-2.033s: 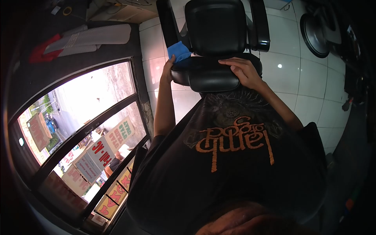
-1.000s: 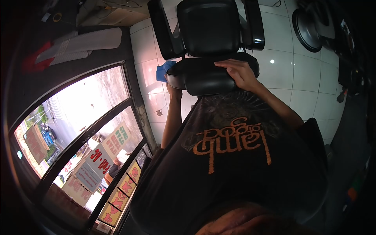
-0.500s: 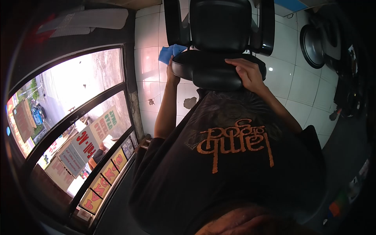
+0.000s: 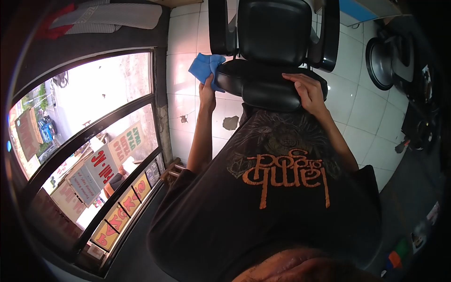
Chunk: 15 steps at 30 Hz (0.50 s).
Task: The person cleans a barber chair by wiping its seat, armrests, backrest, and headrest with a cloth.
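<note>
A blue cloth (image 4: 204,67) is in my left hand (image 4: 207,92), its fingers closed on the fabric. The cloth lies against the left side of a black padded chair's seat (image 4: 270,96). My right hand (image 4: 307,91) rests on the right part of that seat, fingers stretched out, with nothing in it. Behind the seat rises the chair's black backrest (image 4: 273,33), with an armrest on each side.
White floor tiles (image 4: 350,94) surround the chair, with broken patches (image 4: 230,123) on the left. At the left are glass windows with signs (image 4: 99,171). A round black basin-like object (image 4: 379,63) stands at the right.
My left hand and the cloth have come out from the seat's edge, and more of the cloth shows. My right hand stays on the seat. The whole view has shifted slightly.
</note>
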{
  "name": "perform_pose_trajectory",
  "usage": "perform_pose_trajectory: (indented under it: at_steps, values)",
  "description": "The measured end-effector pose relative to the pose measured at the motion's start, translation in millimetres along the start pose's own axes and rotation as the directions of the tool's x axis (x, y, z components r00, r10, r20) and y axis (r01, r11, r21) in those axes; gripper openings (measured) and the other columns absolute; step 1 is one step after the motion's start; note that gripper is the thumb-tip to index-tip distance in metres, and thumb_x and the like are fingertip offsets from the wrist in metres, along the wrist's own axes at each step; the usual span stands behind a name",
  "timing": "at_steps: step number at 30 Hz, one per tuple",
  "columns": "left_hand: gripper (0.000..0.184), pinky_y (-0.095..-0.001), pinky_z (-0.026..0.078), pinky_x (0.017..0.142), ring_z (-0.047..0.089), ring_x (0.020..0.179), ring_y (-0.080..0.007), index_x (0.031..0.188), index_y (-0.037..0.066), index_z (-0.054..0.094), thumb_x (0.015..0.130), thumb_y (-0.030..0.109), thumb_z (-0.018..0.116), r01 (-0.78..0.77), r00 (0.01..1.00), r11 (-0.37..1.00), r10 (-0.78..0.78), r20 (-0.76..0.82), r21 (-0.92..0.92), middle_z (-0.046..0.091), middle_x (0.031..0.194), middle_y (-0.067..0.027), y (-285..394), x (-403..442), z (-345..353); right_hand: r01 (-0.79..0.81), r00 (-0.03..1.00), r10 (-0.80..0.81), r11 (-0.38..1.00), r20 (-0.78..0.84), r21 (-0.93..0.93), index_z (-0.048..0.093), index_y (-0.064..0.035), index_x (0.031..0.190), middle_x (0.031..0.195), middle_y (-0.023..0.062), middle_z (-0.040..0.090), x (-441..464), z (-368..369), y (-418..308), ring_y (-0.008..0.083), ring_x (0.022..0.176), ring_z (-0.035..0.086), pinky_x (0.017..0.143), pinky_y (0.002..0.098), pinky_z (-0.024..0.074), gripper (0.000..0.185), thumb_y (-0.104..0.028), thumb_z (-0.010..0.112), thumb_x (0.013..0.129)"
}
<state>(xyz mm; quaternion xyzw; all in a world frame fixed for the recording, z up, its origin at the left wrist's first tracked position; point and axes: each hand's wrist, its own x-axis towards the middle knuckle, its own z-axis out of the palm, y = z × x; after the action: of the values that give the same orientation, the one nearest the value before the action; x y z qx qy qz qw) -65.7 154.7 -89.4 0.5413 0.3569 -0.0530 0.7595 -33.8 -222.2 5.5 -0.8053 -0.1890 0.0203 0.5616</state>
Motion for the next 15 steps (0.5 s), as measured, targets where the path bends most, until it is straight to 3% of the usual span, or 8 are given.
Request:
perform_pose_trajectory:
  at_steps: [4,7,10,14,15]
  values:
    - [0.043,-0.039,0.05,0.106,0.065,0.119,-0.0253,0.138,-0.003,0.057,0.102,0.02,0.063,-0.116,0.991,0.982,0.104,0.086,0.149,0.067,0.131,-0.0128,11.0,17.6,7.7,-0.053,0.998,0.053,0.999,-0.039,-0.007,0.078,0.0013,0.11,0.103,0.0164,0.078,-2.1,2.2,0.5,0.0231,0.068,0.068,0.069,0.0346,0.0546,0.032,-0.017,0.053,0.103]
    - [0.041,-0.0375,0.055,0.098,0.068,0.11,-0.0228,0.135,-0.002,0.06,0.102,0.023,0.066,0.082,0.991,0.993,-0.089,0.1,0.08,0.07,0.123,-0.0125,-6.6,59.3,12.5,-0.112,0.992,0.109,0.992,-0.065,-0.049,0.078,0.001,0.107,0.093,0.0151,0.077,-2.3,4.0,-5.6,0.0206,0.062,0.063,0.063,0.0336,0.0506,0.032,-0.018,0.053,0.104]
    - [0.039,-0.0393,0.061,0.089,0.072,0.101,-0.0248,0.133,0.0,0.061,0.102,0.023,0.066,0.306,0.927,0.952,-0.293,0.235,-0.02,0.071,0.119,-0.0135,-39.1,107.2,-2.2,-0.146,0.988,0.139,0.983,-0.069,-0.111,0.078,0.0006,0.106,0.087,0.0136,0.075,-4.1,6.6,-2.8,0.0195,0.059,0.06,0.059,0.0333,0.0474,0.032,-0.018,0.053,0.105]
    - [0.036,-0.0402,0.063,0.084,0.073,0.097,-0.0257,0.131,0.001,0.061,0.103,0.023,0.063,0.209,0.964,0.977,-0.198,0.177,-0.042,0.071,0.114,-0.0132,-83.0,129.6,-7.3,-0.186,0.974,0.143,0.948,-0.177,-0.257,0.078,0.0005,0.1,0.081,0.0135,0.073,1.4,12.6,-11.1,0.02,0.058,0.059,0.058,0.0337,0.0459,0.035,-0.019,0.05,0.107]
    - [0.037,-0.0394,0.06,0.089,0.072,0.1,-0.0249,0.133,0.001,0.062,0.104,0.024,0.061,0.194,0.959,0.978,-0.172,0.227,-0.078,0.072,0.118,-0.013,-99.5,133.7,-15.6,-0.224,0.96,0.165,0.936,-0.225,-0.271,0.079,0.0006,0.097,0.078,0.0133,0.071,3.5,14.6,-16.8,0.0187,0.057,0.058,0.058,0.034,0.0451,0.038,-0.02,0.049,0.108]
